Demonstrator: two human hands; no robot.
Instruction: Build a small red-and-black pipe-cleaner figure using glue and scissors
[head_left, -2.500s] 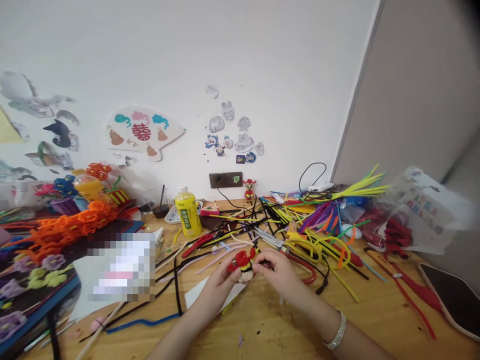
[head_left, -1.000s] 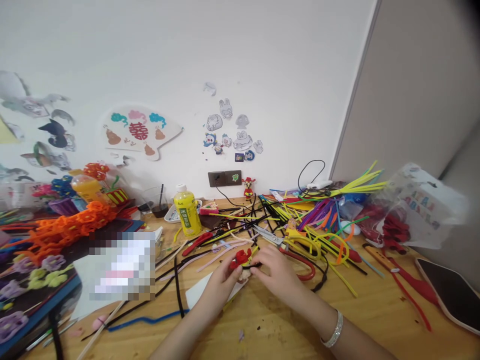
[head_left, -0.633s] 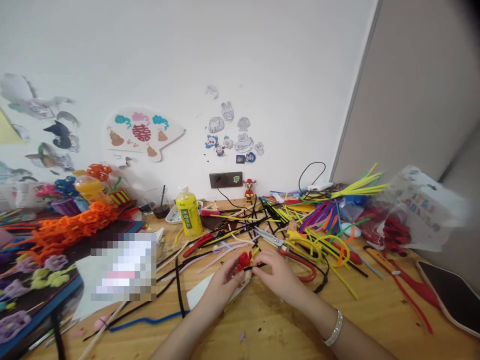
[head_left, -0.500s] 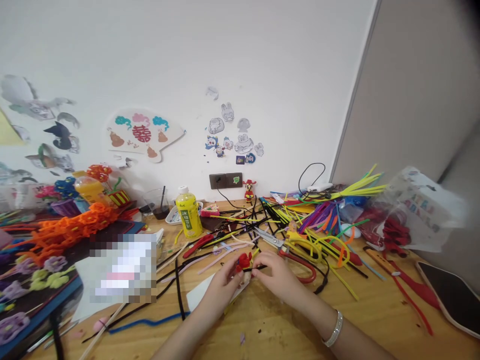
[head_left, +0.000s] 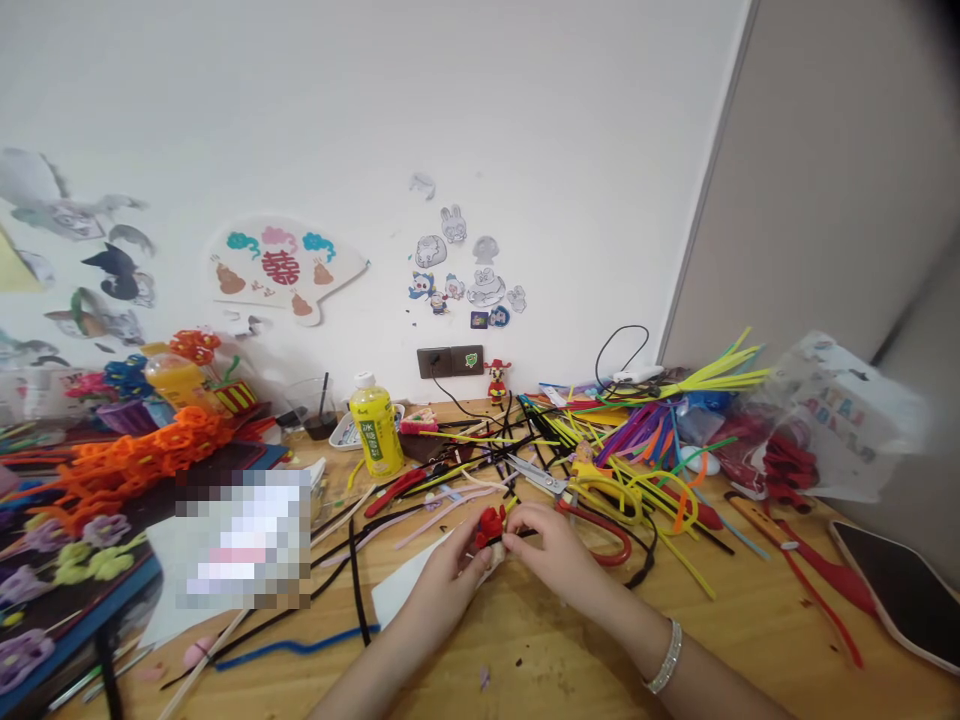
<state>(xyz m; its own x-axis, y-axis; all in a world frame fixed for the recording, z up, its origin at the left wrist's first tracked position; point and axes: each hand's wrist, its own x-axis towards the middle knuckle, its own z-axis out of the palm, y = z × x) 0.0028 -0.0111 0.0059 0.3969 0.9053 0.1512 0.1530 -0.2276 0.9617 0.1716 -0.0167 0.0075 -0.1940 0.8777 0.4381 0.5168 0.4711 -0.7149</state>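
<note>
My left hand (head_left: 446,575) holds a small pipe-cleaner figure (head_left: 491,527) with a red top, and its fingers partly hide the lower body. My right hand (head_left: 547,550) sits close against it, pinching a black pipe cleaner (head_left: 521,535) that runs across the figure. Under my left hand lies a white paper sheet (head_left: 409,580). Just beyond my right hand are steel scissors (head_left: 538,479) with red handles (head_left: 604,532), not touching it. A tangle of loose pipe cleaners (head_left: 570,435) spreads behind both hands.
The wooden table (head_left: 525,650) holds a yellow bottle (head_left: 376,425), red-handled pliers (head_left: 395,492), an orange pipe-cleaner flower chain (head_left: 142,465) at left, a plastic bag (head_left: 847,420) with red pieces at right, and a phone (head_left: 900,590) at the right edge. A white wall stands behind.
My hands have drawn closer together around the figure, and the black pipe cleaner now lies across it. The view has shifted only slightly.
</note>
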